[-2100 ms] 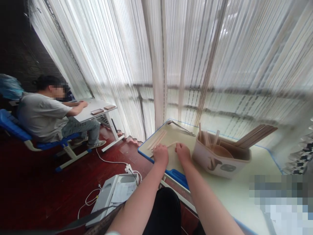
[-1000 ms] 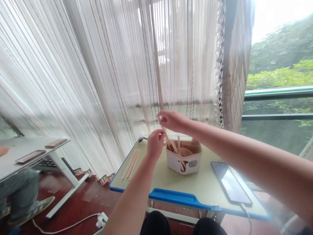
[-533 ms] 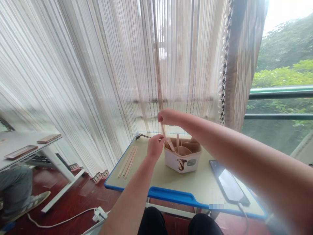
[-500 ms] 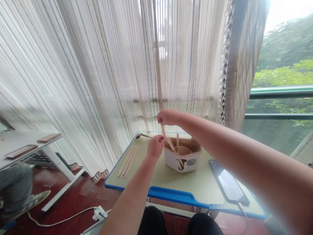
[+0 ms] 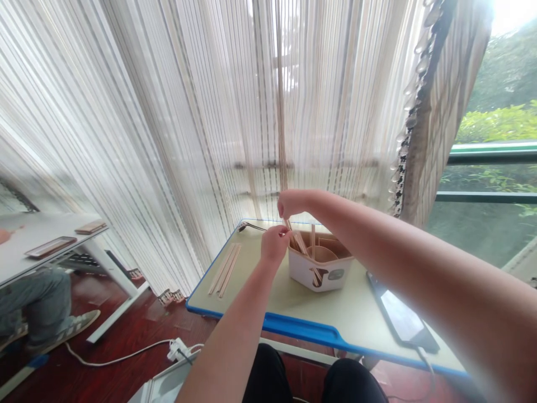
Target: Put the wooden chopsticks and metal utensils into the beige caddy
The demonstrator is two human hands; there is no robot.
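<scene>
We held a thin, pale stick, tilted, at ten o'clock on the white box; tan-rimmed, that stood upright, other sticks leaning inside.

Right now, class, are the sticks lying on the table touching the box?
Apart: the head view shows tabletop between the sticks and the box, either side of the left forearm.
</scene>
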